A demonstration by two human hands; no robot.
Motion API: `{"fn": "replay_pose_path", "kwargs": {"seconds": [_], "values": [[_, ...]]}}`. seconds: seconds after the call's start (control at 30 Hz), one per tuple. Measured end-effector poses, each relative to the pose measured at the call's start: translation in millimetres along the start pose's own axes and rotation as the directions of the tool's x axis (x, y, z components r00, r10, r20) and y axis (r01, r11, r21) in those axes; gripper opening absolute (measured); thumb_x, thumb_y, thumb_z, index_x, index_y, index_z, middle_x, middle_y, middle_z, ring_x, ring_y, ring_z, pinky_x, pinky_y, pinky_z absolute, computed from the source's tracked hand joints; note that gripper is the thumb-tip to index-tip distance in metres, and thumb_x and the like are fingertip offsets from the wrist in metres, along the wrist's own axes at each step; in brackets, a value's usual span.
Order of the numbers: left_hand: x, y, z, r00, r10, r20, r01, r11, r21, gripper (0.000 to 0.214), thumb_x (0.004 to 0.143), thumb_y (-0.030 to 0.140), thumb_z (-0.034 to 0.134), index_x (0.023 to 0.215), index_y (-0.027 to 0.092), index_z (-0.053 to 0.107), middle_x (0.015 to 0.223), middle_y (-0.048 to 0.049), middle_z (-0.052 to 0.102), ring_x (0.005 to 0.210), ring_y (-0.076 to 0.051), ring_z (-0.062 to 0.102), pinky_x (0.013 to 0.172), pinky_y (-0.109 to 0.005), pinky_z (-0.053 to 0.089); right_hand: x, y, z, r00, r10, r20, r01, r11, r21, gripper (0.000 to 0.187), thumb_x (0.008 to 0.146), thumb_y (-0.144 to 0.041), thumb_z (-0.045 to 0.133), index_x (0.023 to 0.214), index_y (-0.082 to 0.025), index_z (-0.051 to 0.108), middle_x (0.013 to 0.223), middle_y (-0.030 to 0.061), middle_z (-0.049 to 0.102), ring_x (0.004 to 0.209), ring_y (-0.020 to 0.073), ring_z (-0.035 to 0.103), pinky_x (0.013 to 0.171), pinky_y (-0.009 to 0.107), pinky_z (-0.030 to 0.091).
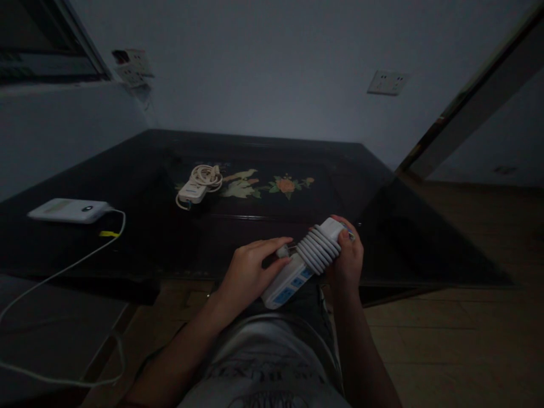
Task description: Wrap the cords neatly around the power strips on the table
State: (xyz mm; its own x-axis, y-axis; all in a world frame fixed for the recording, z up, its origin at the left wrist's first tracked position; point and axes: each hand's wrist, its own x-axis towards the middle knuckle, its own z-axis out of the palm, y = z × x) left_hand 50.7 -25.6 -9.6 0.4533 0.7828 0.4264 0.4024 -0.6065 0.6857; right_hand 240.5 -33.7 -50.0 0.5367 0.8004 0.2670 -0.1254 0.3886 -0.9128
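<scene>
A white power strip (293,279) with blue socket faces is held at a slant over the table's front edge, close to my body. Its grey cord (318,249) is wound in several turns around the upper half. My right hand (349,255) grips the strip's far upper end, fingers wrapped round it. My left hand (259,263) pinches the plug (283,251) between thumb and fingers, beside the strip's middle. Metal prongs on the plug point toward the coil.
The dark table (263,243) has a painted flower pattern. A second, smaller strip with coiled cable (206,175) lies farther back. To the left rests a white power bank (70,211) with a trailing white cable (72,265). A wall socket (387,83) is behind.
</scene>
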Motion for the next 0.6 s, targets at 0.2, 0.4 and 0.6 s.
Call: {"fn": "replay_pose_path", "kwargs": {"seconds": [0.2, 0.4, 0.6], "values": [[2.2, -1.8, 4.3, 0.998, -0.055, -0.019, 0.054, 0.998, -0.023, 0.033, 0.079, 0.018, 0.068, 0.111, 0.019, 0.067, 0.103, -0.0024, 0.073, 0.085, -0.016, 0.069, 0.08, -0.025, 0.054, 4.2, -3.0, -4.4, 0.993, -0.112, 0.026, 0.114, 0.985, -0.128, 0.034, 0.085, -0.043, 0.052, 0.109, -0.021, 0.063, 0.102, 0.0091, 0.066, 0.092, 0.0242, 0.063, 0.079, 0.039, 0.049], [-2.0, -3.9, 4.8, 1.0, -0.002, -0.023, 0.003, 1.0, 0.031, 0.033, 0.078, 0.022, 0.07, 0.11, 0.018, 0.067, 0.099, -0.0034, 0.074, 0.083, -0.017, 0.069, 0.077, -0.027, 0.054, 3.7, -9.0, -2.7, 0.995, -0.087, 0.058, 0.095, 0.985, -0.145, 0.032, 0.084, -0.042, 0.053, 0.108, -0.023, 0.063, 0.102, 0.0081, 0.066, 0.092, 0.024, 0.064, 0.078, 0.039, 0.05], [-2.9, -6.7, 4.1, 0.997, 0.076, -0.025, -0.075, 0.996, 0.041, 0.039, 0.076, 0.034, 0.071, 0.11, 0.017, 0.067, 0.094, -0.0049, 0.074, 0.077, -0.016, 0.069, 0.07, -0.025, 0.053, 8.3, -4.7, 5.9, 0.991, 0.12, 0.051, -0.119, 0.993, -0.024, 0.031, 0.08, -0.046, 0.056, 0.1, -0.022, 0.062, 0.087, 0.0041, 0.068, 0.077, 0.0209, 0.065, 0.067, 0.034, 0.053]]}}
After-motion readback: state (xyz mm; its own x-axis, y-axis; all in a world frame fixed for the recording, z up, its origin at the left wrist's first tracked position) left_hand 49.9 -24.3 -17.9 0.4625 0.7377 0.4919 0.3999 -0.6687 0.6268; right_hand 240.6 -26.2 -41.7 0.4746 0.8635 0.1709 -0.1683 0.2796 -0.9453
